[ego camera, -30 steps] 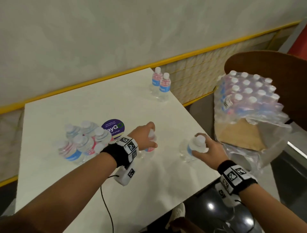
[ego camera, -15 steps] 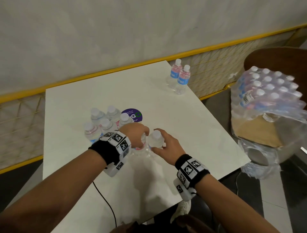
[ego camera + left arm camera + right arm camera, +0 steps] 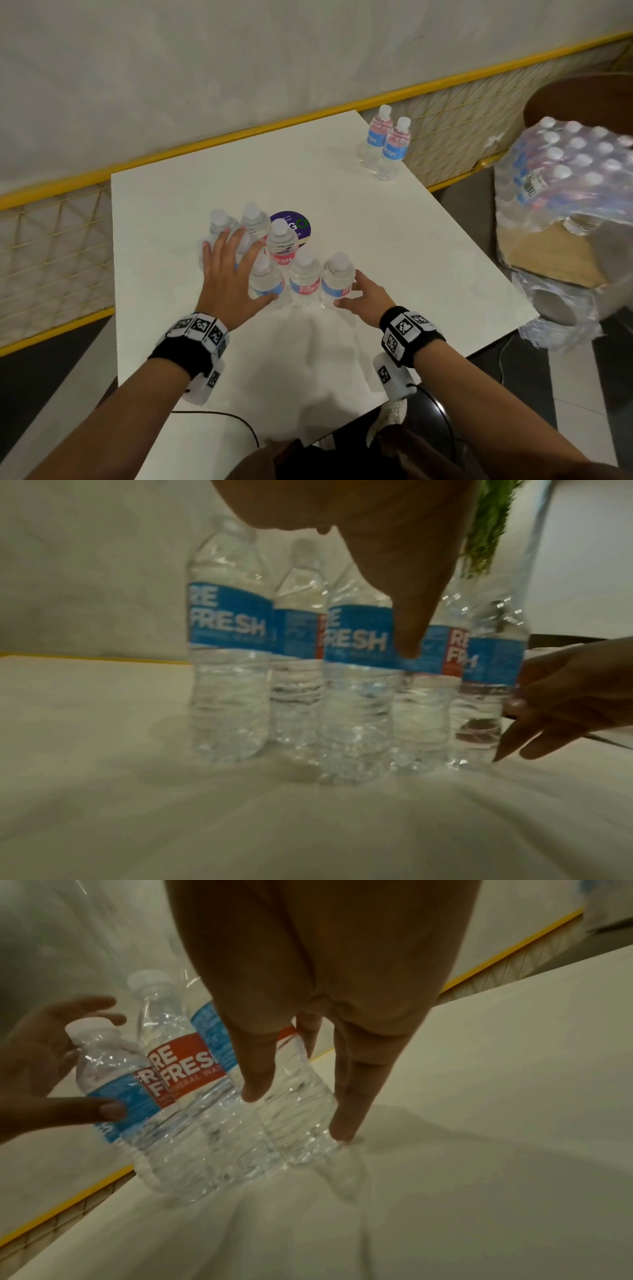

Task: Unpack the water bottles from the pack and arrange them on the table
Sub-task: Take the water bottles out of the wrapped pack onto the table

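Step in hand: squaring up the cluster of bottles [image 3: 274, 260] near the middle of the table [image 3: 428, 267], toward its left edge; my left hand [image 3: 227, 277] lay spread over the cluster's left side, fingers straight, thumb touching the nearest bottle [image 3: 265, 284]; my right hand [image 3: 368, 296] stood slack beside the rightmost bottle [image 3: 337, 281], fingertips at its wall, pinching nothing. 2 more bottles [image 3: 385, 144] stood at the far right corner; the pack [image 3: 565, 178] sat off the right edge, many caps showing. Judged next: reach right to the pack for more. Versus 0.5 s earlier: both hands had let go of the 2 bottles they gripped; those now stood in the front row.
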`<state>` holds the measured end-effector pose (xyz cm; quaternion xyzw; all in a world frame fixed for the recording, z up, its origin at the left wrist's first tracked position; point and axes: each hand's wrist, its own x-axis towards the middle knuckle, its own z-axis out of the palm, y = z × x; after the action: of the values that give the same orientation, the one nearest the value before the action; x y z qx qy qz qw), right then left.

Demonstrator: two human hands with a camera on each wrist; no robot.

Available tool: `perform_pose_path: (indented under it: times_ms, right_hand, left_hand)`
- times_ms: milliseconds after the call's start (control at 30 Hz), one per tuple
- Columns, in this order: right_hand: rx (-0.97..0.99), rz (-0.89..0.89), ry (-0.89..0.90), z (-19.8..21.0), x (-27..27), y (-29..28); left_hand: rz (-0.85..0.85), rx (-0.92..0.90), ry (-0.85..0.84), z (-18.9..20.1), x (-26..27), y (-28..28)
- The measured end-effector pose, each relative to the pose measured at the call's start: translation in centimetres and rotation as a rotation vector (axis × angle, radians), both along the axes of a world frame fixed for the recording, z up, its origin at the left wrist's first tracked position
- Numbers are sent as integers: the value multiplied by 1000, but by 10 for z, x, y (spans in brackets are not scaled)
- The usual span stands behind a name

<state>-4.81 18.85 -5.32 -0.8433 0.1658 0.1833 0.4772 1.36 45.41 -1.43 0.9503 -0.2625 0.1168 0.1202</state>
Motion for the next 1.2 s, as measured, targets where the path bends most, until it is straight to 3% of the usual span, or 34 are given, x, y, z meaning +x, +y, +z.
perform_pose_path:
  times_ms: [133,367,567,833,967,1067,1200]
  right_hand:
    - [-14,6,-6,-2,5,11]
    - [-47,44,7,0,14,23]
    - [-77,100,21,4,15,33]
    - [-80,164,12,8,14,56]
    - [-75,218,3,9,16,78]
    - [-86,238,8,4,18,97]
    - [-66,228,14,1,17,110]
  left_hand:
    - [151,-127,49,-9,-2,9]
    - [349,-598,347,-30,-15,14]
    - [496,-823,415,-53,-21,1]
    - [458,-902,421,-70,-10,6]
    - [595,-806,417,-66,-6,15]
    - [776,-725,511,-57,-6,12]
    - [900,-877,661,-41,-8,2]
